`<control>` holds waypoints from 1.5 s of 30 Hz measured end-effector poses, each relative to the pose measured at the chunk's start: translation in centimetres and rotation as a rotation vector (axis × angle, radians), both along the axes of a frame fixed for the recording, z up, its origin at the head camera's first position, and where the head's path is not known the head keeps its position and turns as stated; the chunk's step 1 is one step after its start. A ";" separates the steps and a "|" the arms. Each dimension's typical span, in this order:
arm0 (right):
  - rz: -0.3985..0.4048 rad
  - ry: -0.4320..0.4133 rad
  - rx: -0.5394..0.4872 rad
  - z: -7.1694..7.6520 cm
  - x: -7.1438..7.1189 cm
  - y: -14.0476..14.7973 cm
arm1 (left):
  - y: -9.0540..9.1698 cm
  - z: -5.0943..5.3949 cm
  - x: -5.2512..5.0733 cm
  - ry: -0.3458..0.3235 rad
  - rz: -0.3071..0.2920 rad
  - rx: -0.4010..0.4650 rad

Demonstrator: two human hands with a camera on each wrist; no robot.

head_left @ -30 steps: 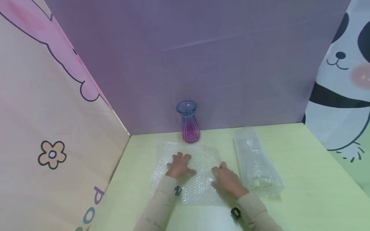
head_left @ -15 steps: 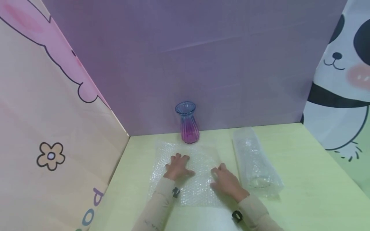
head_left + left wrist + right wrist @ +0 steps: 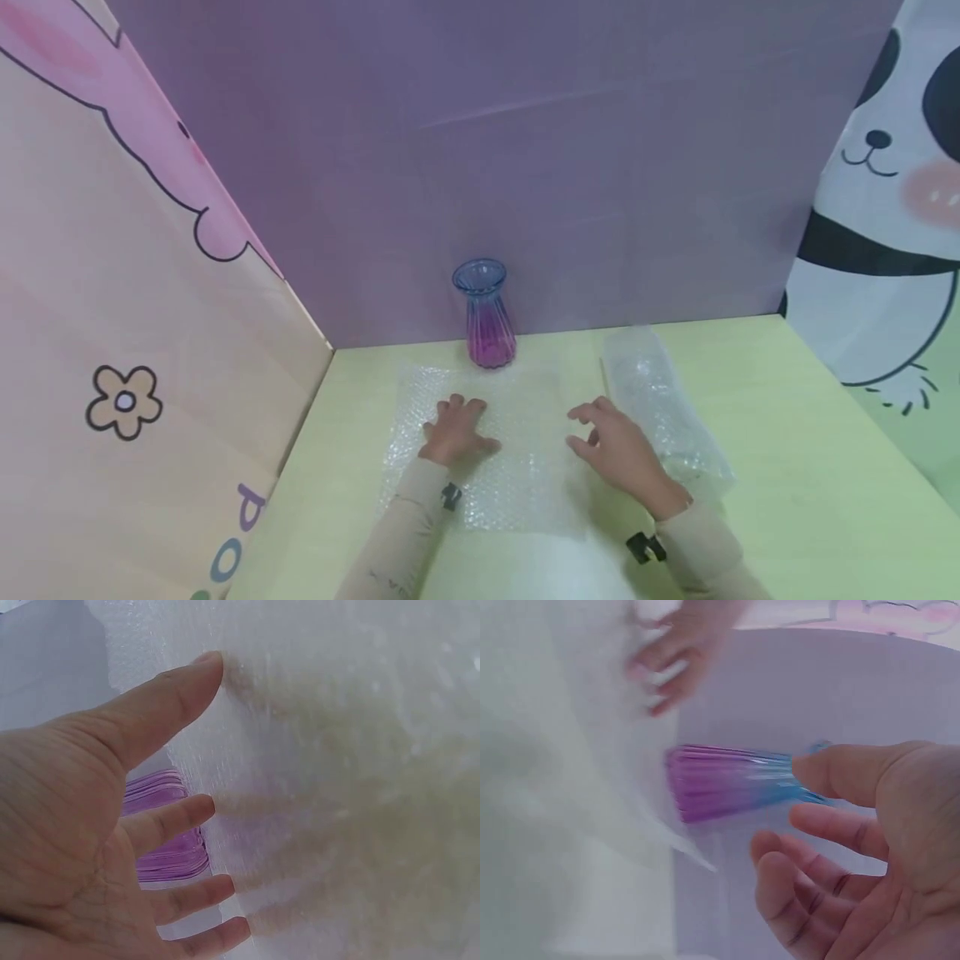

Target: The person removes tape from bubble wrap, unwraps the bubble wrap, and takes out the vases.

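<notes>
Blue-purple vase (image 3: 491, 325) upright beside bubble wrap (image 3: 517, 492)

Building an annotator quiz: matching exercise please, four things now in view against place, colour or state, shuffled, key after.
1. Vase
2. Bubble-wrap sheet
3. Left hand
4. Wrapped bundle

A. Fingers spread on the sheet
B. Rightmost of the four, head view
C. Blue above, pink-purple below
D. Flat, in front of the vase

Pairs: 1-C, 2-D, 3-A, 4-B

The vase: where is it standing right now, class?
In the head view, the vase stands mid-picture near the back of the table, by the far edge of the flat bubble wrap, left of the wrapped bundle.
</notes>
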State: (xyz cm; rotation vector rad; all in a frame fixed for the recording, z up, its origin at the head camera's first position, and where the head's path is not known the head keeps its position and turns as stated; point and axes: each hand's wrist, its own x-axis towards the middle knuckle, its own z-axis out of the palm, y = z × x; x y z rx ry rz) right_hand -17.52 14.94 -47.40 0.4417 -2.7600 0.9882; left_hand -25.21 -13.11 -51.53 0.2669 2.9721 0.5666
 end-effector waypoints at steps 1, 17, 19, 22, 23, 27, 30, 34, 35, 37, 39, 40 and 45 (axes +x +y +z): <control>-0.001 0.030 -0.014 0.5 0.1 0.4 | -0.1 0.0 0.0 -0.003 0.000 -0.003; -0.240 0.207 -0.141 4.0 0.5 8.9 | -0.2 0.2 0.2 -0.008 -0.011 0.035; -0.252 0.182 -0.123 3.9 0.5 9.9 | -0.1 0.2 0.2 0.002 -0.010 0.033; -0.252 0.154 -0.081 3.6 0.3 11.2 | 0.0 0.4 0.4 0.021 0.001 0.045; -0.250 0.145 -0.065 3.5 0.2 11.5 | 0.1 0.5 0.4 0.033 0.006 0.052; -0.232 0.070 -0.024 2.9 0.0 12.4 | 0.5 0.9 0.5 0.095 0.020 0.103; -0.212 -0.038 -0.004 2.4 -0.1 12.8 | 1.0 1.3 0.4 0.149 -0.005 0.143; -0.206 -0.147 -0.008 1.9 -0.2 13.0 | 2.2 2.1 0.6 0.212 -0.080 0.208; -0.207 -0.160 -0.015 1.9 -0.2 13.1 | 2.6 2.4 0.7 0.221 -0.098 0.231; -0.213 -0.184 -0.023 1.8 -0.3 13.1 | 3.5 3.0 1.0 0.244 -0.128 0.269; -0.216 -0.212 -0.024 1.9 -0.3 13.1 | 4.5 3.5 1.3 0.262 -0.144 0.303; -0.218 -0.229 -0.027 1.9 -0.3 13.2 | 5.1 3.7 1.5 0.269 -0.148 0.322; -0.230 -0.307 -0.029 2.2 -0.2 13.1 | 8.0 4.9 2.2 0.323 -0.167 0.421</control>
